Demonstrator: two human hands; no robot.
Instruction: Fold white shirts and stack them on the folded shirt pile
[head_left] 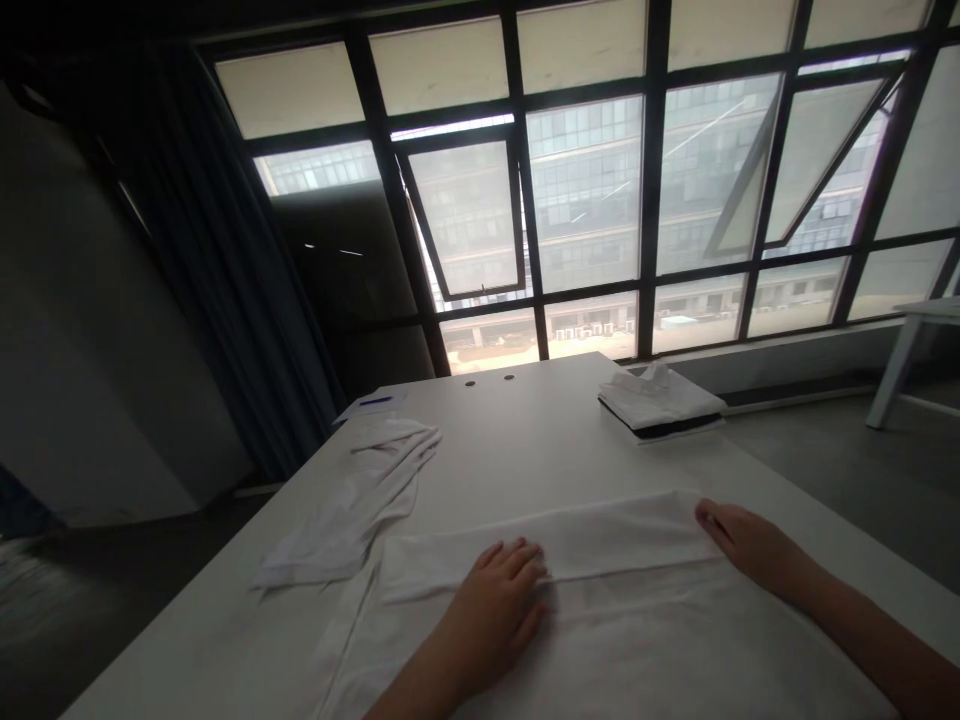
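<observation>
A white garment (630, 625) lies spread over the near part of the table, its far edge folded over in a long straight band; its exact kind cannot be made out. My left hand (499, 605) rests flat on the cloth near the fold line, fingers stretched and slightly apart. At the band's right end my right hand (750, 548) pinches the folded edge between thumb and fingers. The near part of the garment runs out of view at the bottom.
The white table (517, 440) carries a crumpled white garment (360, 505) along its left side. Folded white clothes (664, 400) with a dark layer beneath are stacked at the right edge. A blue pen (376, 401) lies on paper at the far left corner. Windows stand behind.
</observation>
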